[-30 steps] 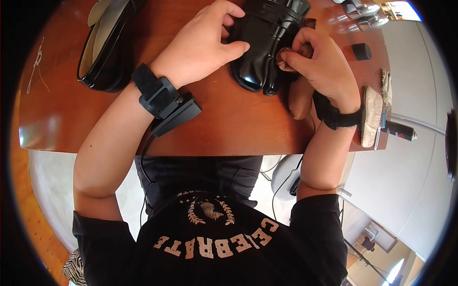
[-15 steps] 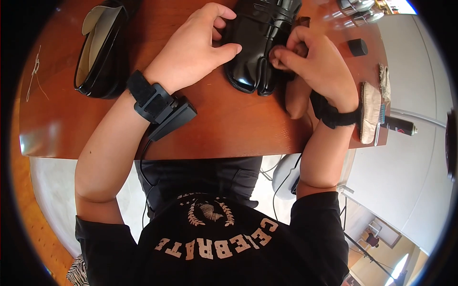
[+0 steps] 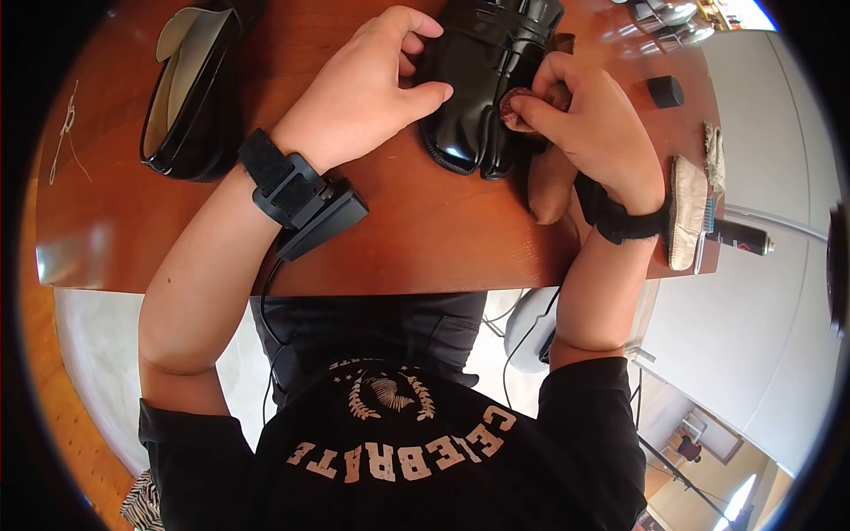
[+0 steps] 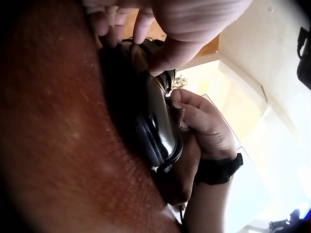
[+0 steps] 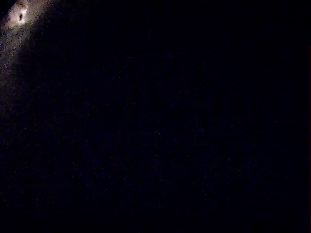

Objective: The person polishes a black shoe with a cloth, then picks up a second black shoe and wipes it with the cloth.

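A glossy black split-toe shoe [image 3: 465,102] lies on the table at the top of the head view, toe toward the person. The left hand [image 3: 359,93] is at its left side, fingers loosely bent with a gap to the thumb and nothing held. At the right side of the shoe, the right hand [image 3: 598,119] pinches a crumpled reddish-brown cloth [image 3: 518,111] against or close to the toe. A brown object [image 3: 551,186] lies under that hand. In the left wrist view the black shoe [image 4: 163,121] is between the left hand [image 4: 189,29] and the right hand [image 4: 206,121]. The right wrist view is almost wholly dark.
Another black shoe [image 3: 190,97] with a pale lining stands at the left, beside a thin string [image 3: 66,133]. Along the right are a black cylinder [image 3: 665,91], a beige pad [image 3: 688,212], a brush [image 3: 708,217] and a spray can [image 3: 744,237]. Shiny metal items [image 3: 668,26] stand at the back right.
Compared with a second ago, the black shoe and both hands sit slightly further left in the head view. The cloth has shifted a little along the toe's right side, still pinched by the right hand.
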The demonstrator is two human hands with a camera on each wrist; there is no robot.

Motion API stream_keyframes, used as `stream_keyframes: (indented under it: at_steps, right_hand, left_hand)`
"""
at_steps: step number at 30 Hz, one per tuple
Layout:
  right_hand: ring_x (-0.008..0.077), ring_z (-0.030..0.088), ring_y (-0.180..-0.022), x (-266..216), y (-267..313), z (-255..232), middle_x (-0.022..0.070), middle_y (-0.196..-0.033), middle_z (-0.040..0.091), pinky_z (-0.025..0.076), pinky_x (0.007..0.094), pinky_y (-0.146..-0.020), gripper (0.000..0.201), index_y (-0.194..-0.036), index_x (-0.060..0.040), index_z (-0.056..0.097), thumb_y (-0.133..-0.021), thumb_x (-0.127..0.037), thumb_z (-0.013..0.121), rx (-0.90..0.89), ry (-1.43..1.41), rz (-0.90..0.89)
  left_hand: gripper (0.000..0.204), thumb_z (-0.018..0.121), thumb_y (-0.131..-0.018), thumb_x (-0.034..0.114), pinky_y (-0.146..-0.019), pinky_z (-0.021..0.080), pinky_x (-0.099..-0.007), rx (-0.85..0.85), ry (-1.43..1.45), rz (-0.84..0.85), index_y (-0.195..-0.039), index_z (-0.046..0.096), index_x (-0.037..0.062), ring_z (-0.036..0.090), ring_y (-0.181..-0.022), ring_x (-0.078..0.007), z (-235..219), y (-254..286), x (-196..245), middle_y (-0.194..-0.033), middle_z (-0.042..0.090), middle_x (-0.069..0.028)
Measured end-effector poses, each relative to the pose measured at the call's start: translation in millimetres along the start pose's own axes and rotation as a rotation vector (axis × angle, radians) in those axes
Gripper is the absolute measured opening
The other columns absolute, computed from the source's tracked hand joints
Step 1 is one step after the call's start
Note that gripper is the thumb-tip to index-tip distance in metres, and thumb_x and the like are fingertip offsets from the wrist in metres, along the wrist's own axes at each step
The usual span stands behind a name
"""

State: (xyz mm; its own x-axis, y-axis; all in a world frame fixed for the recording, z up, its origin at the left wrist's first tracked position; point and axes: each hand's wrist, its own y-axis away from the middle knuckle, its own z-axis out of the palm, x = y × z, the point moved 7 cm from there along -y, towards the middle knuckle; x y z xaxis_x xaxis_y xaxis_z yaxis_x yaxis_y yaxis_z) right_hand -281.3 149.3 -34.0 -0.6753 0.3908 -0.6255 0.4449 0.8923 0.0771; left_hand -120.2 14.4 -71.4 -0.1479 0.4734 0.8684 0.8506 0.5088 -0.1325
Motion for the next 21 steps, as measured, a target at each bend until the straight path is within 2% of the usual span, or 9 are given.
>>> stream_keyframes:
  at_steps: [4,7,10,16,21]
  right_hand:
    - [0.0220,0.064,-0.065,-2.9,-2.3,-3.0,0.0095,-0.069,0.064,0.049,0.0344,-0.063,0.030,-0.081,-0.0004,0.064,-0.083,-0.028,0.077,0.045,0.044,0.054]
    - [0.0216,0.063,-0.065,-2.4,-4.6,-6.4,0.0091,-0.068,0.063,0.048,0.0343,-0.063,0.031,-0.081,-0.0005,0.065,-0.083,-0.029,0.077,0.117,0.030,0.019]
    - [0.0208,0.063,-0.065,-5.4,-3.7,-7.3,0.0085,-0.068,0.063,0.048,0.0342,-0.063,0.032,-0.080,-0.0006,0.064,-0.083,-0.030,0.077,0.113,0.082,-0.003]
    - [0.0195,0.062,-0.065,-2.4,-0.3,-0.3,0.0079,-0.068,0.062,0.047,0.0334,-0.062,0.032,-0.080,-0.0013,0.064,-0.082,-0.030,0.078,-0.046,0.023,0.038]
    - [0.0192,0.061,-0.063,-7.7,-1.4,-3.3,0.0076,-0.066,0.061,0.045,0.0339,-0.060,0.032,-0.078,-0.0013,0.063,-0.082,-0.029,0.078,0.024,0.076,0.018]
  left_hand:
    - [0.052,0.076,-0.088,0.016,-0.087,0.049,-0.0308,0.008,0.000,-0.001,-0.134,0.054,0.0067,0.060,-0.102,-0.0180,-0.2,0.5,0.7,-0.121,0.060,-0.0109]
    - [0.052,0.076,-0.088,0.016,-0.087,0.049,-0.0311,0.000,-0.008,-0.010,-0.134,0.054,0.0067,0.060,-0.102,-0.0180,0.2,0.1,-0.8,-0.121,0.060,-0.0109]
    - [0.052,0.076,-0.088,0.016,-0.087,0.049,-0.0312,0.002,-0.015,0.003,-0.134,0.054,0.0069,0.060,-0.102,-0.0181,0.1,0.0,-1.0,-0.121,0.060,-0.0109]
    - [0.052,0.076,-0.089,0.016,-0.087,0.049,-0.0310,0.004,0.003,0.004,-0.135,0.053,0.0066,0.060,-0.102,-0.0181,0.7,0.7,-0.5,-0.121,0.059,-0.0114]
    - [0.053,0.076,-0.089,0.016,-0.086,0.050,-0.0314,-0.002,0.032,-0.003,-0.135,0.053,0.0058,0.060,-0.102,-0.0184,0.6,0.8,-1.2,-0.121,0.059,-0.0118]
